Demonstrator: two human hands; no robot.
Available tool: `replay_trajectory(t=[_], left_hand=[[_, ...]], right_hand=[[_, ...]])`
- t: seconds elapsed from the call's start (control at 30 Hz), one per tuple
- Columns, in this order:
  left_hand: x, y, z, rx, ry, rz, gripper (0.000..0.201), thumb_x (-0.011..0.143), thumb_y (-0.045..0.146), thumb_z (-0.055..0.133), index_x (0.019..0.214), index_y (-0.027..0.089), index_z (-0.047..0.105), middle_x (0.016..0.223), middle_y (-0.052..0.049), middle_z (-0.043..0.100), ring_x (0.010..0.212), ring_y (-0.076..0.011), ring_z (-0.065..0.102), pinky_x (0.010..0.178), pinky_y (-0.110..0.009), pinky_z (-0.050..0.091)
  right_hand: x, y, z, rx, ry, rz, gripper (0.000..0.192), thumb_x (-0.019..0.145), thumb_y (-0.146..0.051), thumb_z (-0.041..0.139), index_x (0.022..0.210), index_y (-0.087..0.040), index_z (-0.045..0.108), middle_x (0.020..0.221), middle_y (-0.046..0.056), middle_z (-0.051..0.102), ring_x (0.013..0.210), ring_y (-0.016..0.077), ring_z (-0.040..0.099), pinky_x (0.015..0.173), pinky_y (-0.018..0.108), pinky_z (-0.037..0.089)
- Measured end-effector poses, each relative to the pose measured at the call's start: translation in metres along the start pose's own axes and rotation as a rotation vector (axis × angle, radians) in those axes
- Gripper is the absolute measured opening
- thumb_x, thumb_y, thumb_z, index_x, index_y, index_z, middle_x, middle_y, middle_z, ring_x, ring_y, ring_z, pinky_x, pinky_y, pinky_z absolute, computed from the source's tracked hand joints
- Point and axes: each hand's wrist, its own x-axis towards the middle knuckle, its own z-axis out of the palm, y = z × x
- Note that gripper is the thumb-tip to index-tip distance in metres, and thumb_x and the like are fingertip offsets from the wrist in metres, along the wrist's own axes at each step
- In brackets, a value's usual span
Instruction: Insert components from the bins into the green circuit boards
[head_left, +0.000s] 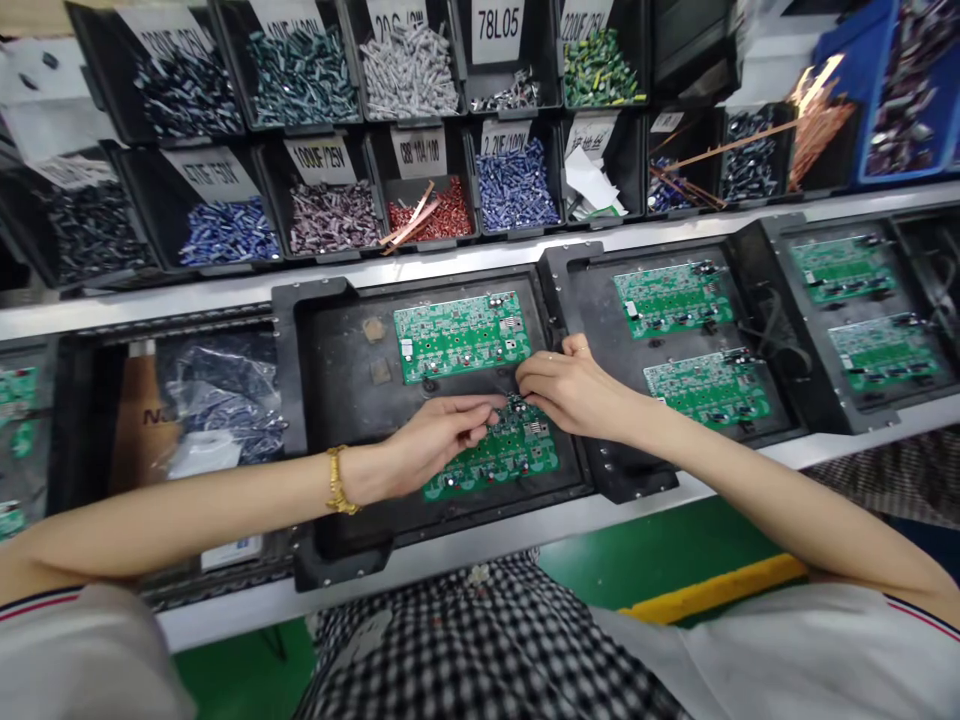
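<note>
Both hands work over the upper edge of a green circuit board (502,462) lying in the front of a black tray (337,400). My left hand (431,435) has thumb and forefinger pinched together above the board's top edge. Whatever small piece they hold is too tiny to name. My right hand (566,385) bends its fingers down at the board's upper right corner, close to small dark cylindrical components; its fingertips are partly hidden. Behind them, a second green circuit board (461,338) lies flat in the same tray, with small parts mounted on it.
Black bins of sorted components, such as blue capacitors (517,188) and red parts (450,208), line the back. More board trays (600,300) stand to the right. A plastic bag of parts (221,400) lies left. Copper-coloured strips (731,145) jut from a bin.
</note>
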Motion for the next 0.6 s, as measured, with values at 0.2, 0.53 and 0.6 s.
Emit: replay_trajectory(t=[0.2, 0.53, 0.6], left_hand=[[0.004, 0.006, 0.003, -0.001, -0.008, -0.032, 0.013, 0.079, 0.019, 0.069, 0.080, 0.006, 0.070, 0.070, -0.004, 0.057, 0.051, -0.0026, 0.041, 0.047, -0.014, 0.032], [0.004, 0.003, 0.010, -0.015, -0.017, -0.010, 0.026, 0.085, 0.027, 0.063, 0.072, 0.005, 0.067, 0.065, -0.004, 0.057, 0.052, -0.0039, 0.045, 0.049, -0.014, 0.037], [0.003, 0.003, 0.016, -0.051, -0.038, -0.012, 0.028, 0.089, 0.023, 0.057, 0.069, 0.005, 0.064, 0.065, -0.004, 0.057, 0.051, -0.0040, 0.045, 0.049, -0.014, 0.037]], right_hand=[[0.000, 0.004, -0.002, -0.024, -0.020, -0.088, 0.026, 0.083, -0.003, 0.039, 0.078, -0.016, 0.061, 0.090, 0.003, 0.068, 0.085, 0.0175, 0.054, 0.069, 0.033, 0.014], [0.001, -0.016, -0.023, 0.264, 0.068, 0.113, 0.015, 0.089, -0.022, 0.050, 0.090, -0.016, 0.064, 0.096, 0.005, 0.069, 0.084, 0.0159, 0.060, 0.075, 0.032, 0.021], [0.001, -0.024, -0.031, 0.301, 0.120, 0.111, 0.013, 0.088, -0.022, 0.052, 0.088, -0.018, 0.064, 0.094, 0.003, 0.069, 0.083, 0.0155, 0.060, 0.074, 0.031, 0.021]])
